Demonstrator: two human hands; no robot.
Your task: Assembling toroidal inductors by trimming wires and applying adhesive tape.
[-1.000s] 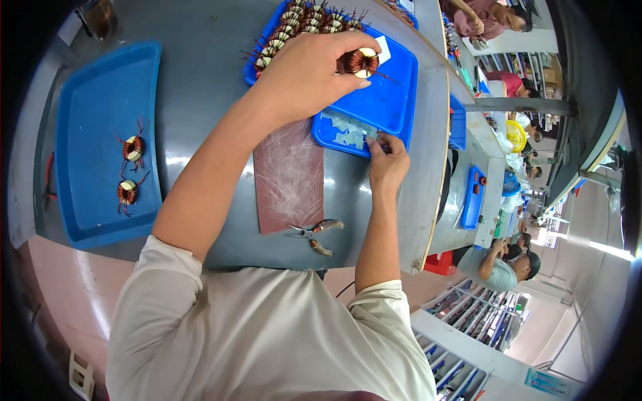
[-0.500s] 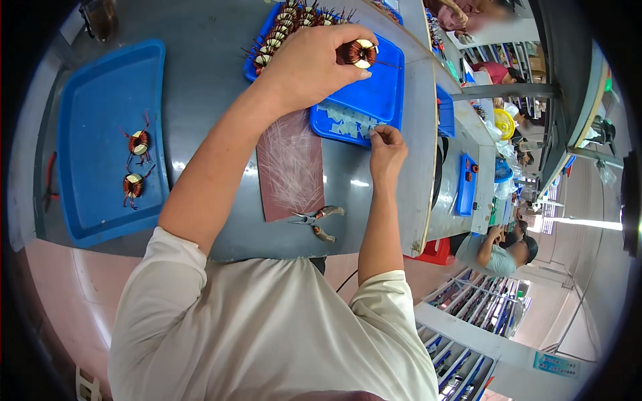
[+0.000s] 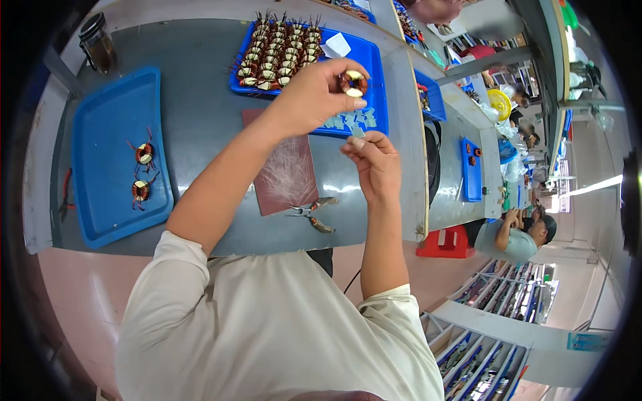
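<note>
The left hand (image 3: 319, 100) is clamped on a wound ring coil (image 3: 354, 92), thumb and fingers gripping it from either side. The right hand (image 3: 380, 164), apart from the left and just nearer the body, pinches a small pale piece (image 3: 358, 132) at its fingertips.

To the right hand's right stands the edge of an upright board (image 3: 409, 140), near enough to limit sideways room. Past the left hand, a blue tray (image 3: 376, 100) carries close rows of coils (image 3: 277, 59) and a white paper (image 3: 336, 45); loose pale pieces (image 3: 348, 121) lie just beyond the right fingertips. More room opens left of the left forearm, where grey tabletop (image 3: 200, 87) runs to a larger blue tray (image 3: 110, 160) with two coils (image 3: 142, 172) in it.

Nearer the body than the left hand, a brown mat (image 3: 287, 177) bears fine pale streaks, and pliers (image 3: 313, 216) lie at its corner, their handles spread. The table's front edge curves below both hands, over a pinkish floor (image 3: 73, 287). Far right of the right hand are a red stool (image 3: 447, 242), a co-worker (image 3: 511, 242) and slatted racks (image 3: 478, 361).
</note>
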